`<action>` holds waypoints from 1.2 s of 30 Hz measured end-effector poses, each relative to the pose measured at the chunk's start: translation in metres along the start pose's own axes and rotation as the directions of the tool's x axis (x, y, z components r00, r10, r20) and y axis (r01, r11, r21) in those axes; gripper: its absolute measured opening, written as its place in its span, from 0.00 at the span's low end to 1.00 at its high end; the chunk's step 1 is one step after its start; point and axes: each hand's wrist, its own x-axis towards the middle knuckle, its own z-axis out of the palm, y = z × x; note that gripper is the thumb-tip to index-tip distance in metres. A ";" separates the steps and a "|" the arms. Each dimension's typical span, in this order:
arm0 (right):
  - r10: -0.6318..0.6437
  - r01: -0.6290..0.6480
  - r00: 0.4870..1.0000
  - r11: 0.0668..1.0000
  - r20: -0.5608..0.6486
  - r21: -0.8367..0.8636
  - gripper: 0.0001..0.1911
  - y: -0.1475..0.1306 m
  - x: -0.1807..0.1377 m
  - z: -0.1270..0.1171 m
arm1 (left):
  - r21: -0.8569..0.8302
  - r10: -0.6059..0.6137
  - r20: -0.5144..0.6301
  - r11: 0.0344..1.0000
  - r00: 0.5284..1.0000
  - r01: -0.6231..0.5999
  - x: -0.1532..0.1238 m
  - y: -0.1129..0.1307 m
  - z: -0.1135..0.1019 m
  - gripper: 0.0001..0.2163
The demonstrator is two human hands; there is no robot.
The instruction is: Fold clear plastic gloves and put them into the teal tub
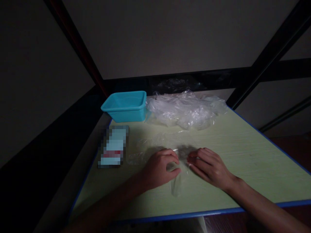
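Note:
My left hand (159, 168) and my right hand (209, 166) rest close together on the pale green table (243, 155), near its front edge. Both have their fingers curled and pinch a small clear plastic bag (178, 176) that lies flat between them. The bag's lower end sticks out toward me below the fingers. Something dark shows under the plastic between the fingertips, but I cannot make out what it is.
A turquoise plastic tub (125, 106) stands at the table's back left. Beside it lies a heap of clear plastic bags (186, 110). A blurred flat card or phone (113, 146) lies left of my hands. Dark metal frame bars cross behind.

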 end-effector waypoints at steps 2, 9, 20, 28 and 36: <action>0.007 -0.007 1.000 1.000 0.003 0.004 0.07 0.000 0.000 0.000 | 0.026 0.010 -0.005 1.000 1.000 -0.010 0.000 0.000 0.000 0.04; 0.035 -0.035 0.999 0.999 0.003 0.009 0.05 0.004 0.000 -0.003 | 0.039 0.003 -0.044 0.999 0.999 -0.001 0.004 0.001 -0.002 0.07; 0.192 -0.193 0.978 0.981 -0.077 -0.012 0.09 0.007 -0.002 -0.010 | 0.317 0.197 -0.176 0.939 0.965 -0.134 0.010 0.005 -0.021 0.06; 0.064 -0.065 0.998 0.996 -0.021 -0.066 0.08 0.010 -0.004 -0.013 | 0.588 0.436 0.024 0.722 0.900 -0.365 0.001 0.014 -0.016 0.09; -0.132 0.132 0.969 0.991 0.210 0.015 0.15 0.005 -0.027 -0.038 | 0.508 0.325 0.380 0.709 0.866 -0.489 -0.001 0.026 -0.032 0.07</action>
